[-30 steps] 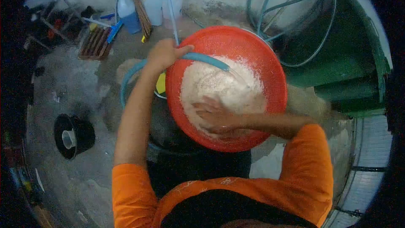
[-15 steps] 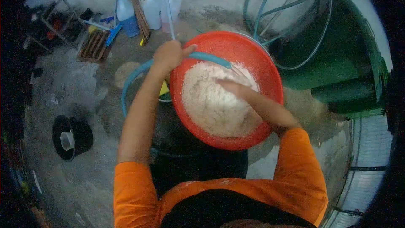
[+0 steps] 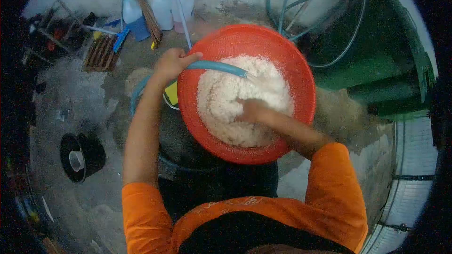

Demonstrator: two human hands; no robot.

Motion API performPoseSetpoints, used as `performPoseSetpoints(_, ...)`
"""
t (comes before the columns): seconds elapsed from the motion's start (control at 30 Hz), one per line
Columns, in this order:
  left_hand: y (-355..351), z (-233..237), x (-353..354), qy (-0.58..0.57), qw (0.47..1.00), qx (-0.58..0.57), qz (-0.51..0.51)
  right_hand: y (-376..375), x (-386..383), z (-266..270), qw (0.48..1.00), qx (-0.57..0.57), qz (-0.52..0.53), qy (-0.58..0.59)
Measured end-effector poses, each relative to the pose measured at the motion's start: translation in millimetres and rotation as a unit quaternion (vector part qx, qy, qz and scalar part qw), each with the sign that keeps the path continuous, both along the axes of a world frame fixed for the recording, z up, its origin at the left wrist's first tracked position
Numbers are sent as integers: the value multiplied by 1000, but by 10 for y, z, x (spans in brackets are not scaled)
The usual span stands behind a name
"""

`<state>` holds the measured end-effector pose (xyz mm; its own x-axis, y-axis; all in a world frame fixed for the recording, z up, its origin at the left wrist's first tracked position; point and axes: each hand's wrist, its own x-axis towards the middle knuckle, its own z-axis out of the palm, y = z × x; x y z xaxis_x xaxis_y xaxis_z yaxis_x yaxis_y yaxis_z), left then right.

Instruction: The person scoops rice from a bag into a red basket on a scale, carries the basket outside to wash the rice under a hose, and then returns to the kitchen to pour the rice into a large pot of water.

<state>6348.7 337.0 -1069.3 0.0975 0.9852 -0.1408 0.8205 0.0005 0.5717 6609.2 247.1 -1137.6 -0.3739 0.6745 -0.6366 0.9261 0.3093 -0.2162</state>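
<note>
My left hand (image 3: 170, 66) is closed around a blue-green hose (image 3: 216, 66) at the upper left rim of a round red basin (image 3: 301, 66). Water runs from the hose end onto a heap of white, grainy or shredded stuff (image 3: 226, 134) that fills much of the basin; its exact kind I cannot make out. Motion smears my right hand (image 3: 254, 111), which reaches into the heap from the lower right, its fingers partly sunk in it. Below the basin's left side, a yellow object (image 3: 171, 93) shows at the edge of a dark tub (image 3: 188, 143).
On the floor at left a black bucket (image 3: 96, 153) lies tipped, a pale cup inside. Plastic jugs (image 3: 163, 9), a stick broom (image 3: 145, 7) and a floor grate (image 3: 100, 52) line the back wall. A coiled hose (image 3: 355, 42) hangs before a large green container (image 3: 376, 61).
My right hand has moved down and slightly left through the white stuff. The left hand and hose sit a little further left in view, and the basin appears slightly higher.
</note>
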Motion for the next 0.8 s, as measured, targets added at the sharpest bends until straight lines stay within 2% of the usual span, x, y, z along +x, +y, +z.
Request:
performPoseSetpoints(0.07, 20, 17, -14, -23, 1000, 14, 6, 178, 198, -251, 993, 104, 11, -56)
performPoseSetpoints(0.13, 27, 83, 3, -15, 1000, -1, 10, 435, 554, -400, 988, 150, 32, -30)
performPoseSetpoints(0.17, 49, 103, 16, -17, 1000, -2, 12, 470, 551, 179, 988, 72, -129, 50)
performPoseSetpoints(0.2, 70, 113, 32, -8, 1000, 11, 2, 606, 754, -74, 980, 169, -99, 43)
performPoseSetpoints(0.23, 57, 92, 48, 3, 1000, 25, -9, 748, 799, -76, 980, 169, -97, 42)
performPoseSetpoints(0.3, 13, 151, 81, 0, 1000, 20, -2, 981, 865, -28, 966, 141, -209, 52)
performPoseSetpoints(0.33, 5, 187, 97, -2, 1000, 16, 3, 959, 856, -210, 966, 142, -208, 51)
performPoseSetpoints(0.37, -2, 196, 101, -3, 1000, 19, 3, 930, 818, -580, 946, 271, -126, 126)
performPoseSetpoints(0.4, -9, 197, 85, 1, 1000, 24, -3, 895, 726, -796, 897, 392, -39, 199)
performPoseSetpoints(0.5, 33, 111, 14, -2, 1000, 7, -3, 591, -30, -838, 945, 256, -13, 203)
performPoseSetpoints(0.53, 57, 86, 7, -13, 1000, -11, 4, 366, -182, -473, 962, 62, -83, 253)
performPoseSetpoints(0.6, 43, 96, 13, -2, 1000, -8, 9, 11, -269, -151, 975, -1, 8, 223)
performPoseSetpoints(0.63, 44, 108, 5, 5, 1000, -4, 15, -26, -249, 32, 974, -1, 9, 227)
performPoseSetpoints(0.73, 19, 85, -11, -6, 1000, -12, 19, -114, 156, 255, 974, 6, 171, 147)
performPoseSetpoints(0.8, 68, 54, -12, -8, 1000, -24, 8, -131, 407, 371, 969, -6, 216, 119)
